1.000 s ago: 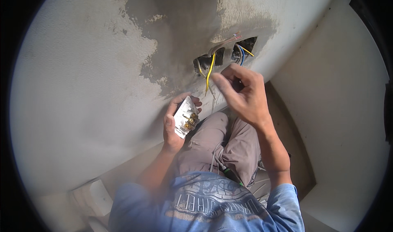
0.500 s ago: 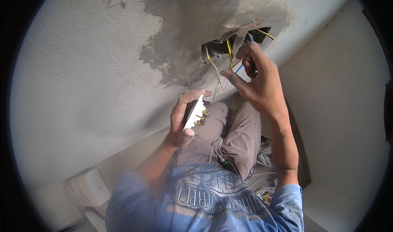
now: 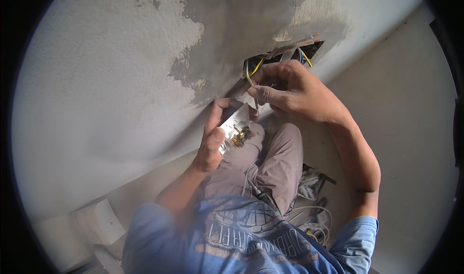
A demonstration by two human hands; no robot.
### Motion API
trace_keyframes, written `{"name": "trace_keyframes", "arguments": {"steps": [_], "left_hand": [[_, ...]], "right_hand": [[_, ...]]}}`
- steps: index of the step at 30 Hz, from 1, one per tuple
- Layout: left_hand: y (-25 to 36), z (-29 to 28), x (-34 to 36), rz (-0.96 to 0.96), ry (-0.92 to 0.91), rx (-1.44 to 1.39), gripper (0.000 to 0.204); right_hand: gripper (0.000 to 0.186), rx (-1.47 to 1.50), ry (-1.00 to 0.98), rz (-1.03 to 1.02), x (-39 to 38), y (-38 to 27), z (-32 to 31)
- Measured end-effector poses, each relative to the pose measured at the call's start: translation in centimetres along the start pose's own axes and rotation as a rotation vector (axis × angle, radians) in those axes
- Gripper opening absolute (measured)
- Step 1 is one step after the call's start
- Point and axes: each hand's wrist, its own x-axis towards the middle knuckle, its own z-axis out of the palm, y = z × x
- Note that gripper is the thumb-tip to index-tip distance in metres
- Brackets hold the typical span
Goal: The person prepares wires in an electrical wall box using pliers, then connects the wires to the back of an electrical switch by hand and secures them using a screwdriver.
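My left hand [image 3: 210,146] grips a white socket outlet [image 3: 234,122] by its edges, the brass terminals on its back facing right. Above and to the right of it, my right hand [image 3: 302,92] has thumb and forefinger closed on a yellow-green wire [image 3: 248,74]. That wire comes out of a rectangular wall opening [image 3: 275,56] and its end hangs below my fingertips, near the socket. A second yellow wire [image 3: 258,66] runs behind my right fingers. Further right, blue wires [image 3: 302,57] and another yellow wire [image 3: 308,59] stick out of the opening.
Damp grey plaster [image 3: 232,27] surrounds the opening on the white wall. My legs [image 3: 279,158] are below my hands. A screwdriver-like tool with a green band [image 3: 262,195] lies on my lap. To the right are a clear bag [image 3: 309,183] and a coiled white cable [image 3: 326,221].
My right hand has moved left and closed on the yellow-green wire. The socket has tilted, showing more of its back. The view has shifted slightly.
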Motion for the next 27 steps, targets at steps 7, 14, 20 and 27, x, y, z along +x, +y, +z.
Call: {"name": "trace_keyframes", "arguments": {"steps": [7, 14, 20, 27], "left_hand": [[3.4, 1.0, 0.1, -0.37, -0.016, -0.234, 0.058], [3.2, 1.1, 0.6, -0.288, 0.002, -0.151, 0.059], [3.4, 2.0, 0.9, -0.289, -0.003, -0.155, 0.062], [2.6, 2.2, 1.1, -0.247, -0.001, -0.223, 0.055]], "right_hand": [[0.021, 0.292, -0.069, 0.152, -0.3, -1.4, 0.0], [0.019, 0.2, -0.042, -0.016, 0.2, 0.0, 0.0], [0.019, 0.259, 0.011, -0.182, 0.9, 1.9, 0.6], [0.021, 0.242, 0.019, -0.156, 1.1, 2.4, 0.7]]}}
